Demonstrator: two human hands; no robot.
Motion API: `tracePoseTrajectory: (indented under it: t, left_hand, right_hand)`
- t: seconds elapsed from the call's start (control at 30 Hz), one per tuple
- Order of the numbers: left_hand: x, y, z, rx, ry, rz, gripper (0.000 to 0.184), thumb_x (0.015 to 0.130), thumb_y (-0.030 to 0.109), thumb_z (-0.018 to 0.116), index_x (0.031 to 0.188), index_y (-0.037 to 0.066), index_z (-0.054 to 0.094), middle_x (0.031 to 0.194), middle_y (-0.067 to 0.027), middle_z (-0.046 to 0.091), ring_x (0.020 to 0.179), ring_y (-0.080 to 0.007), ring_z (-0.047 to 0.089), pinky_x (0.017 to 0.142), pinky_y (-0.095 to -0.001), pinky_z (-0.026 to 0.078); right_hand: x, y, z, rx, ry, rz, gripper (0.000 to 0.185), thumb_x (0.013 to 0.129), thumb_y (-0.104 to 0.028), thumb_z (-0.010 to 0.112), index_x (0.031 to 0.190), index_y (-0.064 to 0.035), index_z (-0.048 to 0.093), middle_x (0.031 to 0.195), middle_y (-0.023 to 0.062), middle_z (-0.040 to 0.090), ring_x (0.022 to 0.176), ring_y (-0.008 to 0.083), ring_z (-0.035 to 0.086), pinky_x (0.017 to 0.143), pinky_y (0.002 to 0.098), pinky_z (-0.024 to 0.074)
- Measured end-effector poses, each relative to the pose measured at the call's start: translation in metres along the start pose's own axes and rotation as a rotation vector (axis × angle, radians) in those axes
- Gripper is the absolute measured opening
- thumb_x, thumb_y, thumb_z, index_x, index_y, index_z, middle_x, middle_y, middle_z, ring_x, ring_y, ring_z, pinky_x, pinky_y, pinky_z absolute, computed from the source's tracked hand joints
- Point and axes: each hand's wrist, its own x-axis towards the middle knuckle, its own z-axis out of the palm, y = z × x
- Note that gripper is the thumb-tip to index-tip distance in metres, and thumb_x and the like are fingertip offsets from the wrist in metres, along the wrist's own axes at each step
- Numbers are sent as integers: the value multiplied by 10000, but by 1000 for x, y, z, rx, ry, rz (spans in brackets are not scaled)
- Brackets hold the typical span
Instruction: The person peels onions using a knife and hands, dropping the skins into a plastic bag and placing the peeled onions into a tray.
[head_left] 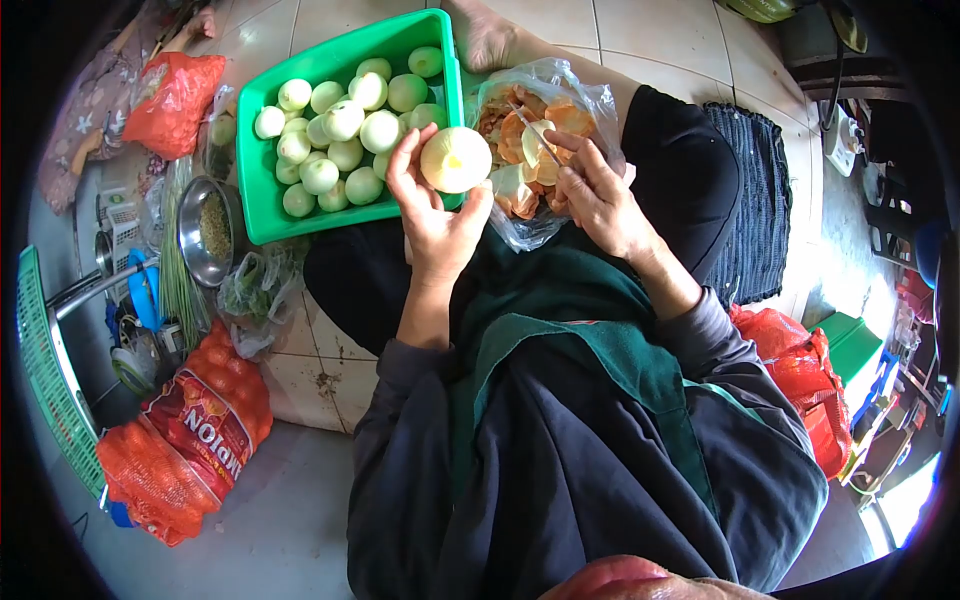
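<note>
A peeled, pale onion (pixel 456 160) rests in my left hand (pixel 440 230), whose fingers and thumb curl round it. My right hand (pixel 608 205) grips a small knife (pixel 530 128), its thin blade pointing up and left. Pale onion skin (pixel 537 143) shows beside the blade; whether it touches the knife I cannot tell. Under the knife, a clear plastic bag (pixel 600 98) holds brown and orange onion peels (pixel 516 192). To the left, several peeled onions (pixel 345 120) lie in a green plastic tub (pixel 262 222), close to my left hand.
A metal bowl (pixel 190 232) and a bag of greens (pixel 255 295) sit left of the tub. Below them lies a red mesh onion sack (pixel 190 430). A dark woven mat (pixel 752 200) is at right, near a red bag (pixel 795 370). Another person's patterned clothing (pixel 90 130) shows upper left.
</note>
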Motion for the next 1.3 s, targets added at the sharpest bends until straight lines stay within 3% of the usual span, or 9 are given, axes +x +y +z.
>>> tracePoseTrajectory:
  t: [0.2,0.27,0.43,0.53,0.63,0.93,1.03,1.17,1.3]
  left_hand:
    - [24,-30,-28,76,227,-210,855,735,43,747,1400,37,210,1315,-157,394,1116,-230,514,918,-350,466]
    - [33,-35,-35,460,222,-120,909,750,83,756,1430,30,154,1369,-197,357,1120,-261,521,895,-370,480]
    - [36,-28,-9,334,-100,1,432,809,37,678,1206,2,511,1145,-158,581,1019,-264,595,760,-360,535]
    - [32,-40,16,404,-409,90,338,839,-3,574,1170,-19,503,1024,-228,605,976,-301,624,766,-378,535]
    - [33,-57,38,927,-630,-43,301,869,62,423,1125,-97,435,1061,-288,558,974,-380,603,854,-417,500]
    - [59,-69,56,1115,-553,-121,289,873,68,427,1108,-90,488,1125,-275,528,1012,-390,577,826,-418,513]
    - [63,-73,60,1298,-658,7,251,856,114,481,1011,-37,607,1138,-243,542,991,-374,596,831,-422,505]
    - [82,-106,62,1163,-677,-168,204,824,134,613,991,28,663,1215,-158,521,1012,-306,617,832,-388,528]
    - [89,-88,66,1163,-627,-248,269,880,239,552,1033,42,652,1128,-203,580,1007,-325,615,838,-393,511]
  right_hand:
    - [3,11,-9,141,68,31,367,989,-122,424,1347,-49,390,818,49,532,777,103,537,747,244,459]
    - [3,15,-14,147,102,72,356,991,-124,420,1337,-44,406,819,42,528,746,89,532,707,241,470]
    - [5,19,-18,222,152,112,347,990,-137,425,1325,-44,426,841,46,547,707,78,537,649,244,481]
    - [4,18,-19,177,122,131,340,989,-140,430,1314,-38,437,880,56,559,749,81,547,680,238,482]
    - [2,15,-17,159,100,99,331,988,-141,432,1301,-33,448,948,76,570,826,97,556,747,241,477]
    - [-2,13,-15,113,34,105,329,976,-156,453,1278,-26,464,1058,125,584,979,175,573,859,295,461]
    - [0,16,-12,48,31,61,323,970,-140,454,1274,-32,467,1055,125,588,965,177,581,849,294,461]
    - [0,14,-11,116,26,41,314,964,-122,456,1264,-34,478,1020,111,588,915,168,585,831,293,465]
    - [1,16,-12,93,2,91,326,964,-101,455,1282,-31,469,935,68,586,805,116,572,733,247,471]
